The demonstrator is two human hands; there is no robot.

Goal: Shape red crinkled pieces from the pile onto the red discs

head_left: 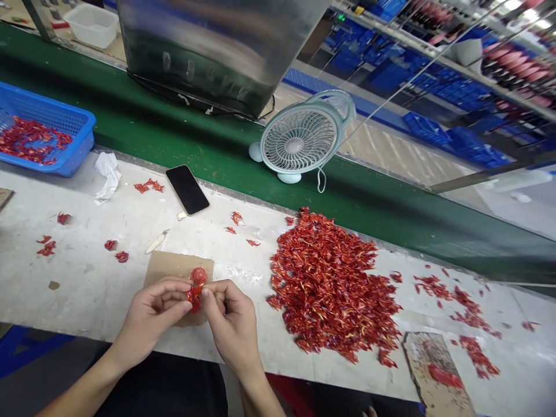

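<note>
Left hand (150,315) and right hand (230,327) come together low in the view, both closed rather than spread. The left hand's curled fingers (176,292) press in from the left while the right hand's fingertips (205,293) pinch from the right, with a small red cluster (196,289) held between them. The cluster's long axis runs almost upright, tilting slightly from a rounded top down to crinkled red pieces, and the right hand sits just against its middle; which hand bears more of it cannot be told. Beneath the hands lies a brown cardboard square (174,269) on the white desk (82,295). Just above that is a pale slim blade (157,241), and scattered red flakes (121,250) lie to the left. To the right spreads a large heap of dried red chilli-like pieces (330,284). Farther off are a black smartphone (187,189), a blue plastic basket (47,124) and a pale green desk fan (299,142).
</note>
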